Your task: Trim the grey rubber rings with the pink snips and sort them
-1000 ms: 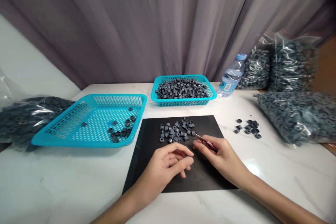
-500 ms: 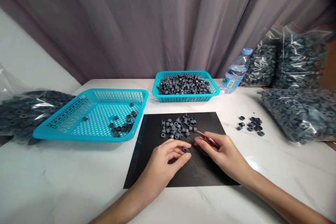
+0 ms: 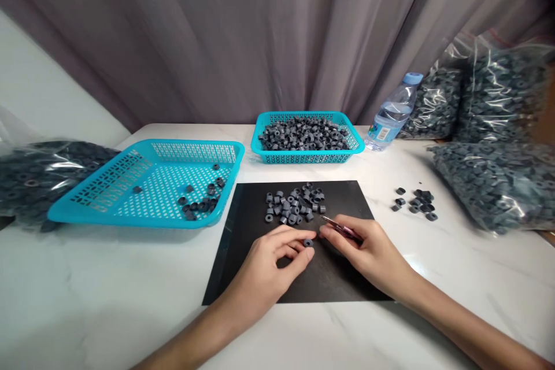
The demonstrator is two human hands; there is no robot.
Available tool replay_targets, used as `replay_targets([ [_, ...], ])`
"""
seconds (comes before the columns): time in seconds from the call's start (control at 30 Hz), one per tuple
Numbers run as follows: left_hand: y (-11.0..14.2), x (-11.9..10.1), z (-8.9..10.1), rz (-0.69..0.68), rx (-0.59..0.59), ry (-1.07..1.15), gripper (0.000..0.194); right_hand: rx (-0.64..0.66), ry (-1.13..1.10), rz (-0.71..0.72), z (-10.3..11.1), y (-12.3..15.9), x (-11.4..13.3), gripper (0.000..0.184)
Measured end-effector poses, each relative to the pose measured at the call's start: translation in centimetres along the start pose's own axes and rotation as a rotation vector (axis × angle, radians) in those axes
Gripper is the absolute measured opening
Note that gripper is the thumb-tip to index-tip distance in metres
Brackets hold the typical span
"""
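Observation:
My left hand [image 3: 281, 257] is closed on one small dark grey ring [image 3: 308, 243], held between thumb and fingers with its hole showing. Just to the right, my right hand [image 3: 358, 243] grips a pair of thin metal tweezers [image 3: 342, 227]; their tips point up and left, close to the pile. Both hands are over a black mat [image 3: 333, 283]. Beyond them on the mat lies a loose pile of grey rings [image 3: 295, 205], some upright and some on their sides.
A blue basket [image 3: 130, 221] at left holds several rings; another blue basket [image 3: 307, 158] at the back is full of them. A water bottle [image 3: 390, 115], bags of rings [image 3: 494, 185] and a small group of rings [image 3: 416, 202] are at right. Another bag [image 3: 52, 179] lies far left.
The camera view has shifted slightly. The ring in my left hand is turned a little, its hole facing me more. The tweezers remain in my right hand.

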State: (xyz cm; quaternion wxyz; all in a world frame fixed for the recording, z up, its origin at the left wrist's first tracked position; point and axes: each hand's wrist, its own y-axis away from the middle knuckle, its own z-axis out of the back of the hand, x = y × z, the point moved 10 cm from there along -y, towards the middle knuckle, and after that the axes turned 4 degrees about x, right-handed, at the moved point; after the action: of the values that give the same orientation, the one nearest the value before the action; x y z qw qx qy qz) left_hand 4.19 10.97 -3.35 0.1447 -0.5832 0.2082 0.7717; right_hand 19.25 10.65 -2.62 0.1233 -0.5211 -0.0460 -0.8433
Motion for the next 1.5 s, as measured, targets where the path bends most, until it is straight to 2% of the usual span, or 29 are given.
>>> replay_targets([
  [0.2, -0.1, -0.4, -0.1, -0.065, 0.073, 0.122, 0.030, 0.039, -0.079, 0.085, -0.4, 0.5, 1.1, 0.022],
  [0.47, -0.4, -0.5, -0.4, -0.021, 0.112, 0.213, 0.029, 0.034, -0.083, 0.207, -0.4, 0.7, 1.7, 0.020],
  [0.7, -0.3, -0.1, -0.4, -0.016, 0.107, 0.174, 0.026, 0.057, -0.097, 0.111, -0.4, 0.7, 1.6, 0.024],
  [0.77, -0.3, 0.1, -0.1, -0.021, 0.087, 0.161, 0.026, 0.015, -0.105, 0.050, 0.3, 0.5, 1.0, 0.027],
  [0.83, -0.3, 0.1, 0.1, -0.023, 0.070, 0.140, 0.026, -0.081, -0.077, 0.003, 1.9, 0.2, 0.2, 0.031],
  [0.9, -0.3, 0.1, 0.2, -0.012, 0.067, 0.119, 0.027, -0.206, 0.025, -0.003, 4.4, -0.1, -0.5, 0.032],
  [1.0, -0.5, 0.2, 0.1, 0.021, 0.079, 0.114, 0.030, -0.432, 0.371, -0.059, 9.0, 0.1, -1.6, 0.029],
  [1.13, -0.4, 0.3, -0.1, 0.036, 0.086, 0.101, 0.033, -0.477, 0.938, -0.235, 12.3, 0.2, -2.6, 0.023],
  [1.2, -0.3, 0.1, -0.1, 0.010, 0.068, 0.033, 0.034, -0.482, 1.122, -0.337, 13.3, 0.6, -2.8, 0.023],
  [1.3, 0.0, -0.5, -0.1, -0.051, 0.025, -0.099, 0.032, -0.478, 1.196, -0.428, 14.2, 1.1, -3.1, 0.028],
  [1.4, 0.2, -1.0, -0.2, -0.091, 0.003, -0.176, 0.029, -0.502, 1.172, -0.422, 14.3, 1.3, -2.9, 0.029],
  [1.5, 0.2, -1.1, -0.3, -0.107, 0.004, -0.192, 0.029, -0.551, 1.156, -0.366, 13.7, 1.2, -2.2, 0.044],
])
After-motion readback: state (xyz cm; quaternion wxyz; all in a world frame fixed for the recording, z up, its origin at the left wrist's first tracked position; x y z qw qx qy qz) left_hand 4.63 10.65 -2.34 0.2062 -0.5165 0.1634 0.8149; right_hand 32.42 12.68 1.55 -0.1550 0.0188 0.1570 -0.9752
